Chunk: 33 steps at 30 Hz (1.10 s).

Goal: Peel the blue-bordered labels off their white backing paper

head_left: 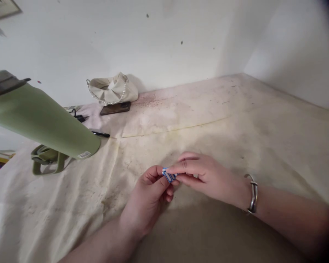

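Note:
A small blue-and-white piece [169,176], with white panels edged in blue, is held between my two hands above the cloth; its exact kind is too small to make out. My left hand [149,195] pinches it from the left between thumb and bent index finger. From the right, my right hand [201,173] reaches over with its fingertips closed on the piece's top and right side, hiding part of it. A silver bracelet [253,195] circles my right wrist.
A tall green tumbler [52,120] with a dark lid leans into view at left, beside a green handled lid [48,160]. Behind are a black pen [101,134], a phone [115,108] and a white pearl-strapped bag [116,89]. A wrinkled cream cloth [230,142] covers the table up to the wall.

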Tool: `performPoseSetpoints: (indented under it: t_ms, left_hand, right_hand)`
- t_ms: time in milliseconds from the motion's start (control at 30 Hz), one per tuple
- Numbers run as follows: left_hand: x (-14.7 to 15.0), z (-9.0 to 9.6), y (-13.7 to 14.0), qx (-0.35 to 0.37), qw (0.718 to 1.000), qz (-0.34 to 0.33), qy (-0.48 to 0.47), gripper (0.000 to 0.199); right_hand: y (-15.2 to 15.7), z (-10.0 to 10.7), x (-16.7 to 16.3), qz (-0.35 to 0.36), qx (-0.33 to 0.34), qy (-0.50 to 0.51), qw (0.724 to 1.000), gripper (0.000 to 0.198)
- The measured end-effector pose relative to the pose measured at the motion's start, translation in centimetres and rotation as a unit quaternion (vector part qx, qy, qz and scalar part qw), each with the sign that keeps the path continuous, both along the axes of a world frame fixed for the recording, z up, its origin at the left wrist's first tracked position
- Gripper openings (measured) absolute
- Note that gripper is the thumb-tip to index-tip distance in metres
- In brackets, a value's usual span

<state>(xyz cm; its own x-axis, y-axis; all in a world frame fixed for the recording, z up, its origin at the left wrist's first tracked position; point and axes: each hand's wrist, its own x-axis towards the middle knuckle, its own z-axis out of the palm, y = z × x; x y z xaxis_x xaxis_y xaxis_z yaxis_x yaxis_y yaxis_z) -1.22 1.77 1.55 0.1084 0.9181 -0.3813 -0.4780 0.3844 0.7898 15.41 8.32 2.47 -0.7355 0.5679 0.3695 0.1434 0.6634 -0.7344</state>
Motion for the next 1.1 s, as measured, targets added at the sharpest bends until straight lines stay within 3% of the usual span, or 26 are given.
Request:
performPoseSetpoints:
  t_ms: [200, 367, 467, 533, 600, 733, 800, 967, 1100]
  left_hand:
    - [0.1, -0.4, 0.0, 0.031, 0.997, 0.012, 0.067, 0.012]
    - [0.0, -0.2, 0.3, 0.062, 0.997, -0.02, 0.052, 0.01]
    - [-0.3, -0.3, 0.4, 0.098, 0.981, -0.036, 0.165, 0.011]
    - [-0.7, -0.5, 0.4, 0.133, 0.948, -0.035, 0.288, 0.009]
    - [-1.2, -0.4, 0.6, 0.182, 0.891, -0.029, 0.414, 0.006]
    - [-2.2, -0.1, 1.4, 0.283, 0.702, -0.054, 0.651, 0.006]
    - [-2.4, 0.1, 1.9, 0.288, 0.642, -0.078, 0.707, 0.005]
    - [-2.3, 0.1, 2.2, 0.296, 0.61, -0.063, 0.732, 0.009]
    - [-2.1, 0.0, 2.1, 0.273, 0.593, -0.102, 0.751, 0.005]
  right_hand:
    - [-0.1, -0.5, -0.4, -0.032, -0.015, 0.012, 0.999, 0.027]
    - [-0.2, -0.9, -0.6, -0.029, -0.016, 0.012, 0.999, 0.028]
    - [-0.4, -0.9, -0.6, -0.041, -0.027, -0.007, 0.999, 0.033]
    - [-0.6, -0.9, -0.7, -0.058, -0.032, -0.024, 0.998, 0.039]
    - [-0.6, -0.9, -0.7, -0.077, -0.028, -0.031, 0.996, 0.052]
    - [-0.1, -1.2, -0.4, -0.106, -0.014, -0.035, 0.994, 0.068]
    - [0.3, -1.4, -0.3, -0.112, -0.002, -0.067, 0.991, 0.064]
    - [0.8, -1.8, -0.3, -0.112, 0.055, -0.149, 0.981, 0.051]
    - [0.7, -1.8, -0.5, -0.114, 0.067, -0.163, 0.978, 0.041]
